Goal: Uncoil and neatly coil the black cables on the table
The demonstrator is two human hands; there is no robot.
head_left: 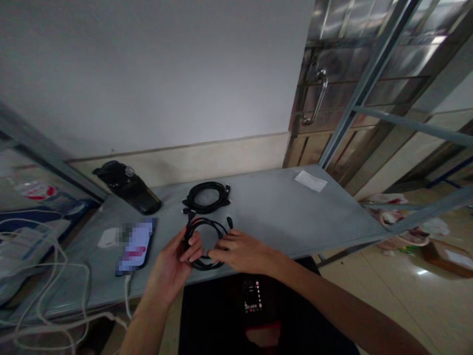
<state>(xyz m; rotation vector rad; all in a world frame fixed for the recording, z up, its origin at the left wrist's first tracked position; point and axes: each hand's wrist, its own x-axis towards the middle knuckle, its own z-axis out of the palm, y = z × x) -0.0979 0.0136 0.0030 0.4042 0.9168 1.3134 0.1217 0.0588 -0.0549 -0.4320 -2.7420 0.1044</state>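
A coiled black cable point(207, 220) is held up at the table's front edge, between my two hands. My left hand point(186, 254) has its fingers closed round the left side of the coil. On the right side, my right hand point(236, 251) grips the loops, fingers bent over them. One black connector point(229, 222) sticks up above the right fingers, and another shows by the left fingertips. Just beyond lies a second coiled black cable point(207, 197), flat on the grey table point(273, 212), with its plug ends at its sides.
A black bottle point(129, 187) stands tilted in view at the back left. Nearer lies a phone point(136, 246) with a white cord point(127, 296). White paper point(311, 181) lies back right. Tangled white cables point(55, 266) hang at far left; metal posts point(364, 88) frame the table.
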